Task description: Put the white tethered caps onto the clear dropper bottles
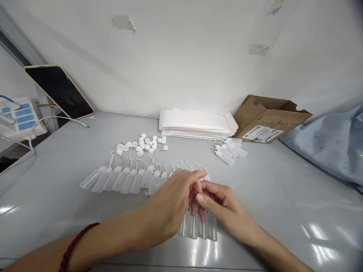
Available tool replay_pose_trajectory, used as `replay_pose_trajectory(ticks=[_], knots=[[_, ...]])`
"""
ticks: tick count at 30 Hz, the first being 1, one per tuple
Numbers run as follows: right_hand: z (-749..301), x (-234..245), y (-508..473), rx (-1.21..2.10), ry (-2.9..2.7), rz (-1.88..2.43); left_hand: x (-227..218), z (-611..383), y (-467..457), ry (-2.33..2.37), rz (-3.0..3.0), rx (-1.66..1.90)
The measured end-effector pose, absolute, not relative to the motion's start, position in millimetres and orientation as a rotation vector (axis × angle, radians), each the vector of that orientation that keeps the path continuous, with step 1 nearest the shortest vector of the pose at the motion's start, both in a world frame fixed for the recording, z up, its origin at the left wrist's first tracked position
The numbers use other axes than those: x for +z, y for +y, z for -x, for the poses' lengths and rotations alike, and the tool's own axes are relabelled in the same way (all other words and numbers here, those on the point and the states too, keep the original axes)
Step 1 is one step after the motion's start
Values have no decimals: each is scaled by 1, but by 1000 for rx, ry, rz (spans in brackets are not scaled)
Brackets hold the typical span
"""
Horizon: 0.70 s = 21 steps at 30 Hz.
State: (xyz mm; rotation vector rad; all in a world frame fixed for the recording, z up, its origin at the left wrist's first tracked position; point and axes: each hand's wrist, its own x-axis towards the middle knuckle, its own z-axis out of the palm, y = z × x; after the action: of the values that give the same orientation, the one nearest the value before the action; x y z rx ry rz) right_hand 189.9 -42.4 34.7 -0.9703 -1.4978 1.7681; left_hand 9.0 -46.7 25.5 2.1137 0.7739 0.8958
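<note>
My left hand, with a dark red braided bracelet on the wrist, meets my right hand over the bottles. The fingers of both hands are bent in and close together; whatever lies between them is hidden. Below my hands, several clear plastic squeeze bottles lie side by side, their upper ends covered. To the left runs a row of similar bottles with white necks and thin white straps pointing away from me. Small white caps with thin metal tips are scattered behind that row.
A stack of white padded envelopes lies against the wall, beside an open cardboard box. Several more bottles are piled before them. A phone leans at the left near a power strip and white cable. Grey fabric lies right.
</note>
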Motion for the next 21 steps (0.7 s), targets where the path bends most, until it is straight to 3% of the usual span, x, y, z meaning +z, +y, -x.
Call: replay_pose_trajectory(ticks=[3,9,15,21], knots=[[-191,29,-41,1809,-1436,902,10,-15,-52,817,-2303,947],[-194,21,-42,1760,-1326,955,11,-16,-50,774,-2602,708],[-194,29,-46,1444,-1486,1088,25,-13,-46,933,-2728,1135],[-204,31,-41,1160,-1833,1134,25,-11,-43,939,-2554,1146]])
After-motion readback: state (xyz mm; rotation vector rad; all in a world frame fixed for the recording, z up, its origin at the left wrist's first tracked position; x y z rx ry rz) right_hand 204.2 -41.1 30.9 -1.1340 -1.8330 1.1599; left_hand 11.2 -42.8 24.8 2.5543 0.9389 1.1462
